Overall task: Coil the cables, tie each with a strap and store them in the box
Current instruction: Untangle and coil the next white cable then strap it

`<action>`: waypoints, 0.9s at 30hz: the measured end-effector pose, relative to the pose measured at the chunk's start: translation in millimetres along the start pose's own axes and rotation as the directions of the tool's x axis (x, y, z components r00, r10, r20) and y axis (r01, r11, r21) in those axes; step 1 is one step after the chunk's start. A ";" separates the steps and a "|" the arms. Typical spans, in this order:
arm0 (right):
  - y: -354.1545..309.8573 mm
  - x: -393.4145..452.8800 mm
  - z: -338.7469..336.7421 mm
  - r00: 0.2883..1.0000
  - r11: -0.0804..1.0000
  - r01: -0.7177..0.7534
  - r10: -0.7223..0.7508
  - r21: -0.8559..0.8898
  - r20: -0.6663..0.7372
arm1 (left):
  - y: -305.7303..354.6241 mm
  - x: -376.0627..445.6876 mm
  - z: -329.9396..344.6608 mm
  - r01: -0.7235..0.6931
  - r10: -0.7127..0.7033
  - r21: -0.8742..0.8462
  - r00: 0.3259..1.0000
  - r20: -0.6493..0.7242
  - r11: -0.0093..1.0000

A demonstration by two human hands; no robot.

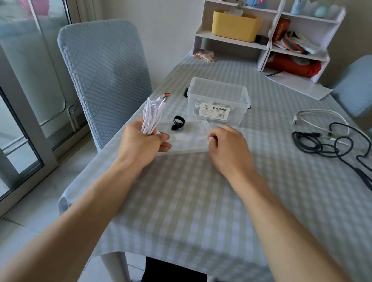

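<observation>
The left hand grips a coiled white cable, the right hand, fingers curled, touches the lid; at 12 o'clock, the clear box reads "欧式收纳盒".

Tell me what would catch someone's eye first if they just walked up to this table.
Probably the left hand gripping a coiled white cable at the table's left edge, with a black strap lying just beyond it. Behind sits the open clear box, and loose dark cables sprawl at the right.
</observation>
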State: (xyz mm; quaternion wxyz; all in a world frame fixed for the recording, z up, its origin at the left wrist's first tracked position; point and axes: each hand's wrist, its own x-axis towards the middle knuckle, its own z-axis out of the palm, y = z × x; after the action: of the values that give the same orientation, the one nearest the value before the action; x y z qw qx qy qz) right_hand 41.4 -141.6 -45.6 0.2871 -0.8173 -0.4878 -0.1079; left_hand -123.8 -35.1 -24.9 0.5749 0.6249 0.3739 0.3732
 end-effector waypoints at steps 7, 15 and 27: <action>10.4 -4.6 -3.9 0.983 0.991 -0.133 0.136 0.026 -0.128 | -3.8 -2.6 -2.7 0.038 -0.038 -0.044 0.999 -0.004 0.998; 23.1 -6.0 -10.0 0.968 0.980 -0.197 0.199 0.028 -0.155 | 0.3 -8.0 -4.5 0.028 -0.028 -0.056 1.000 -0.012 0.998; 25.0 -16.7 -14.4 0.977 0.960 -0.154 0.183 0.235 -0.109 | -0.2 -10.2 12.6 -0.164 0.152 0.214 0.986 0.070 0.963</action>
State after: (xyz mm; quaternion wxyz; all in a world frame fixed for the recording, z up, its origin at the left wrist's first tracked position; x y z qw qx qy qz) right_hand 56.0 -171.1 -50.6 0.4169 -0.8094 -0.4059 -0.0798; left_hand -117.1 -49.8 -26.2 0.4806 0.7219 0.3463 0.3577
